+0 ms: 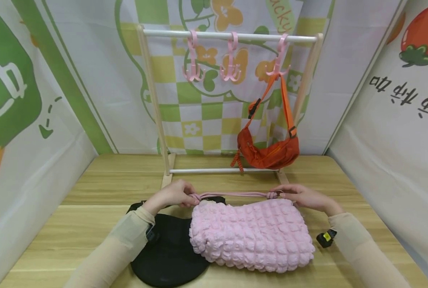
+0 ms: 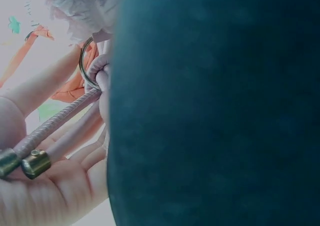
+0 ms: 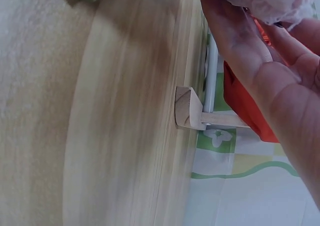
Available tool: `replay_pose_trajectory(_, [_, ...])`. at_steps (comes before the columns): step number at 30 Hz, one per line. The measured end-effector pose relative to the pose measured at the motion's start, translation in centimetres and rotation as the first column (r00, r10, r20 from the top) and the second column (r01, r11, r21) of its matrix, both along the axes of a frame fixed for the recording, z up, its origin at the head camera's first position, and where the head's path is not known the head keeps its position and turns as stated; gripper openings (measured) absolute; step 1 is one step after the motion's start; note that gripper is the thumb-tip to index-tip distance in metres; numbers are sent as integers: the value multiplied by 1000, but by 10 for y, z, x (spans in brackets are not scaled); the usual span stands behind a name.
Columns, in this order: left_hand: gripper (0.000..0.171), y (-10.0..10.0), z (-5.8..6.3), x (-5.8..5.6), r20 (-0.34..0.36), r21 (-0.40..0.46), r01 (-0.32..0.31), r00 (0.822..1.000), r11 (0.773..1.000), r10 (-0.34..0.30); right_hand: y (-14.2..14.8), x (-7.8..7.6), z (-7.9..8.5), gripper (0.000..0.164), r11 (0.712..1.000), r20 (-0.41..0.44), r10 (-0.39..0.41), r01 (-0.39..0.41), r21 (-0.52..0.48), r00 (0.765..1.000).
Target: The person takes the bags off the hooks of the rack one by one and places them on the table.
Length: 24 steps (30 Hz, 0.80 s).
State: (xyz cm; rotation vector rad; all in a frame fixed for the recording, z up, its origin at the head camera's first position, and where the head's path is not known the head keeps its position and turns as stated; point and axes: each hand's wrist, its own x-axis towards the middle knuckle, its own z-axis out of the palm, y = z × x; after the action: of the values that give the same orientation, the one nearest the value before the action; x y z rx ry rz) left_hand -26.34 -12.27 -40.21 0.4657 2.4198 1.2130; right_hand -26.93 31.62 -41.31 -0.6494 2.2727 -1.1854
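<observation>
A puffy pink handbag (image 1: pixel 251 236) lies on its side in the head view, its twin-cord strap (image 1: pixel 235 195) stretched along the top. My left hand (image 1: pixel 174 194) pinches the strap's left end. In the left wrist view a metal ring (image 2: pixel 86 65) and a knotted cord show by the fingers, and brass-tipped cord ends (image 2: pixel 36 163) hang over the palm. At the strap's right end my right hand (image 1: pixel 303 196) holds the bag by its ring, thumb below and fingers above. The right wrist view shows that hand (image 3: pixel 280 80) under the pink fabric (image 3: pixel 275 0).
A black bag (image 1: pixel 168 248) lies partly beneath the pink one. Behind stands a wooden rack with a white rail (image 1: pixel 249 36) carrying pink hooks (image 1: pixel 230 60). From the right hook hangs an orange bag (image 1: pixel 271 152). Printed cloth walls enclose the wooden table (image 1: pixel 73 224).
</observation>
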Motion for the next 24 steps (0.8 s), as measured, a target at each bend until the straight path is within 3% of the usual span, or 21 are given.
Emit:
replay_pose_trajectory(13, [22,-1,1,1,19,-16,-20,1000,1000,21,3,-1,-5,38,1000,6,8,-8,23,1000])
replay_pose_trajectory(24, [30,-4,-3,-2,74,30,-59,996,998,56,4,-2,-7,39,1000,6,28,-28,-12,1000])
